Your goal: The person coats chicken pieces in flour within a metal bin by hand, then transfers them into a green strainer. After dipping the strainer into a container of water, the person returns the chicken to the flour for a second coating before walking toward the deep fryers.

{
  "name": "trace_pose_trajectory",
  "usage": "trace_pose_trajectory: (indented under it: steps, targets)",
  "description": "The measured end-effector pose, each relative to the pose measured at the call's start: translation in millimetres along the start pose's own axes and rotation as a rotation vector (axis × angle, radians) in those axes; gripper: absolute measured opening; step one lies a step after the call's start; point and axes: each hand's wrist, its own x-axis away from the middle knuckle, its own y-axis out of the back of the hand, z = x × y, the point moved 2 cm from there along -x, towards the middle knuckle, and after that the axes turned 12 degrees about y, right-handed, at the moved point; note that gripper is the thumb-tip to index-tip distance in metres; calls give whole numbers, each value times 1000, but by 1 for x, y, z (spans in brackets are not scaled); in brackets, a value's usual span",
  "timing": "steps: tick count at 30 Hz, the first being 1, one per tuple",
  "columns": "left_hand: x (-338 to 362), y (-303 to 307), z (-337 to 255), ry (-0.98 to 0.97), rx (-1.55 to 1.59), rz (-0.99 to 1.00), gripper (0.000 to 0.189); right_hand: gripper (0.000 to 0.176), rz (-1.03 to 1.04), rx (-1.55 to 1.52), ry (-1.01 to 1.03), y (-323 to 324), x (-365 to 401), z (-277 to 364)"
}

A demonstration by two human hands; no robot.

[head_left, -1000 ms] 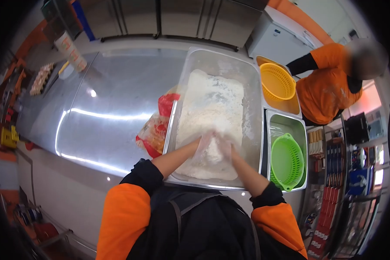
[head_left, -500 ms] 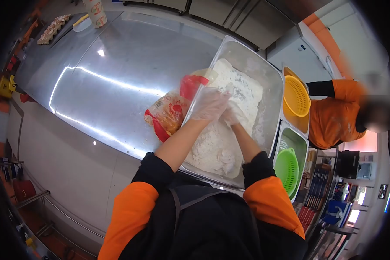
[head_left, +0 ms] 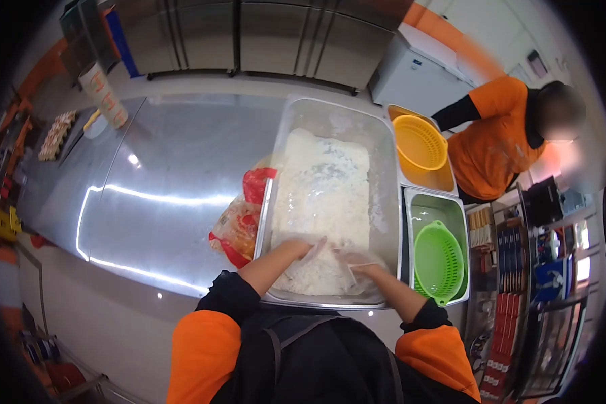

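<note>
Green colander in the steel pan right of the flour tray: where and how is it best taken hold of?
By the rim of the green colander, from above, at the edge nearest the person. It sits inside the steel pan, whose walls seem to block any sideways approach, and its rim is the firm exposed edge.

Bright overhead glare on steel counter (head_left: 175,175), fisheye-dark edges.

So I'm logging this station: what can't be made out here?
Head view only.
Left hand and right hand: fingers sunk in the flour, so any grip is hidden.
Red bag: partly behind the tray, print too small.
Cup stack: lettering blurred.
</note>
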Motion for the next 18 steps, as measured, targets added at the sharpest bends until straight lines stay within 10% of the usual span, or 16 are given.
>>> trace_pose_trajectory:
  steps: [7, 11, 14, 18]
  targets:
    - [-51, -41, 24, -19, 361, -66, 54, 50, -297, -763, -216, -102, -63, -73]
    - [-17, -14, -24, 145, 387, -51, 49, 55, -595, -453, -259, -14, -23, 6]
    - [1, 7, -32, -35, 359, 26, 52, 50, -359, -216, -314, 68, 19, 88]
    - [-10, 26, -10, -206, 246, -188, 47, 47, -134, 141, -258, 83, -2, 41]
